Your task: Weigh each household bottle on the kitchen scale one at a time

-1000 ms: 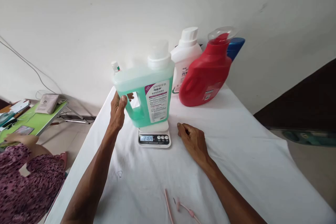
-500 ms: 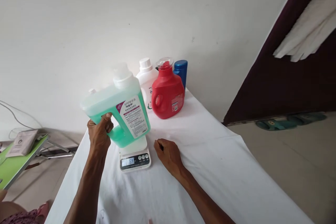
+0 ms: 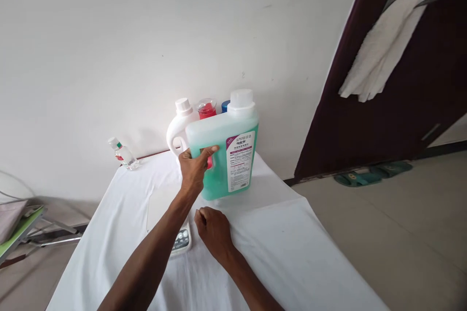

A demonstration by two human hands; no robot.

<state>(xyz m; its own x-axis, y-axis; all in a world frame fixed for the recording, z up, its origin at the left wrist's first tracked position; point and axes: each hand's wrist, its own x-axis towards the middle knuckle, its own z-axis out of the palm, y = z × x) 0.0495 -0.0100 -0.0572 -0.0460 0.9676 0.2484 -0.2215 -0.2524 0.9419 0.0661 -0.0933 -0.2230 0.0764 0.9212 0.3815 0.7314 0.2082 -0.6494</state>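
My left hand (image 3: 193, 170) is wrapped round the handle of a translucent jug of green liquid (image 3: 219, 180), its thumb lying along the side. The jug stands nearly upright, its white cap on top and its printed label facing me; I cannot tell whether its base touches the cloth. Close below it, my right hand (image 3: 215, 233) rests on the white cloth in a fist, with nothing seen in it. Left of that fist lies a white digital scale (image 3: 157, 204) with a bare platform, partly covered by my left forearm, which hides its display.
Behind the jug stand a white bottle (image 3: 178, 124), a red jug (image 3: 207, 112) and a blue-capped bottle (image 3: 225, 105), mostly hidden. A small clear bottle (image 3: 126, 157) is at the table's back left. A towel (image 3: 383, 48) hangs on the door; slippers (image 3: 357, 178) lie on the floor.
My left hand has carried the green jug from above the scale to the right, in front of the red jug, and it has become more upright. The view has shifted. My right fist stays closed.
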